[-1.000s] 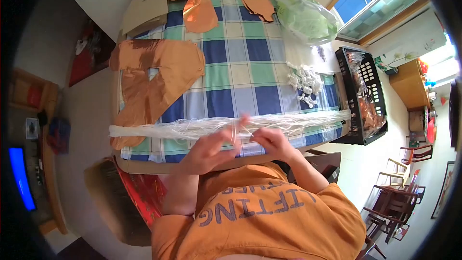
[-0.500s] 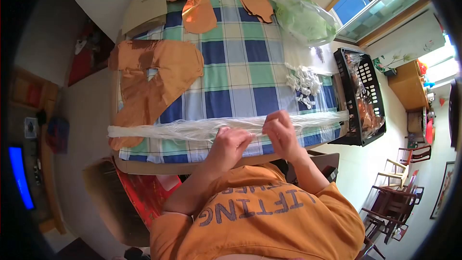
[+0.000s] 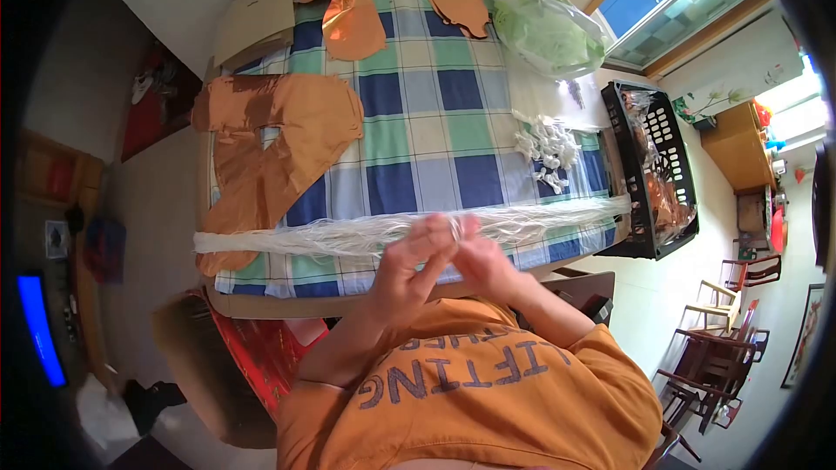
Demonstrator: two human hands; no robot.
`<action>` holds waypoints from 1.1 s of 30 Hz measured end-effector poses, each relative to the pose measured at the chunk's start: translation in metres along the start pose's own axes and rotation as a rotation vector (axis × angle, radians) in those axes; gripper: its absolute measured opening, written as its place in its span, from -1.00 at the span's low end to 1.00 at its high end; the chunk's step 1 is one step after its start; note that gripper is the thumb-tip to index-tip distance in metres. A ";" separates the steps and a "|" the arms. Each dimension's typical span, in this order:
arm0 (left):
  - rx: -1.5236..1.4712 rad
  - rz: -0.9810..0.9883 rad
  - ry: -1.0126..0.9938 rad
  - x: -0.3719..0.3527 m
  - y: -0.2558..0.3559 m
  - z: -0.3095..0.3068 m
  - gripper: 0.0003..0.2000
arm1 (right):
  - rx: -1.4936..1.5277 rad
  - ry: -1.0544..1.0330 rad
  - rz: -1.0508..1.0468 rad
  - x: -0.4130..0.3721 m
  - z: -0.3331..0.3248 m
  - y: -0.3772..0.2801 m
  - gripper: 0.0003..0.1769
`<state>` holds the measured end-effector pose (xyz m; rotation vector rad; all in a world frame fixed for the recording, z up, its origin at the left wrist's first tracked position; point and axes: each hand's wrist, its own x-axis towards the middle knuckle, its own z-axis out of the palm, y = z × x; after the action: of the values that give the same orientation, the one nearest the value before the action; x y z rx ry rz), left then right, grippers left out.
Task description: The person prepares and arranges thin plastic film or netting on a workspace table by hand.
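Note:
A long hank of white thread (image 3: pixel 340 233) stretches across the near side of the bed, from the left edge to the right edge. In front of its middle, my left hand (image 3: pixel 411 257) and my right hand (image 3: pixel 489 268) meet at the fingertips. The fingers of both are closed in a pinch, with a thin whitish strand showing between them. Motion blurs the fingertips, so the strand's ends cannot be made out. A copper-coloured foil balloon (image 3: pixel 318 135), lying flat, has its lower end beneath the hank's left part.
More flat foil pieces (image 3: pixel 355 30) lie at the back, near a cardboard box (image 3: pixel 255 24). On the right are a clear plastic bag (image 3: pixel 549 35), a pile of small white pieces (image 3: pixel 550 146) and a black crate (image 3: pixel 657 170) of wrapped copper-coloured items. A checked sheet (image 3: pixel 427 135) covers the bed.
My hands have come together from slightly apart; the right hand moved left and the left fingers rose to meet it. The hank and other things on the bed stay in place.

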<state>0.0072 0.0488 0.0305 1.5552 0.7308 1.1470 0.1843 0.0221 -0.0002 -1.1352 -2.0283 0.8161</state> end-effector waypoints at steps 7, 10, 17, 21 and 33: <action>0.153 0.127 -0.291 -0.007 0.005 0.001 -0.83 | -0.011 0.224 0.000 0.007 -0.019 0.002 -0.89; 0.370 0.152 -0.114 0.002 -0.001 0.003 -0.78 | 0.085 0.020 -0.094 0.000 0.011 0.006 -0.83; 0.577 0.306 -0.128 0.000 0.002 0.022 -0.74 | 0.469 0.069 0.216 0.004 0.035 0.023 -0.87; 0.713 0.148 0.000 0.011 0.007 0.008 -0.80 | 0.997 -0.115 0.627 0.006 0.002 -0.023 -0.81; 0.338 0.068 -0.046 0.009 0.004 -0.001 -0.87 | 0.311 -0.137 0.129 -0.004 -0.006 -0.030 -0.91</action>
<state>0.0096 0.0562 0.0368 1.8945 0.8800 1.0716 0.1768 0.0067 0.0256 -1.0623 -1.8655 1.2566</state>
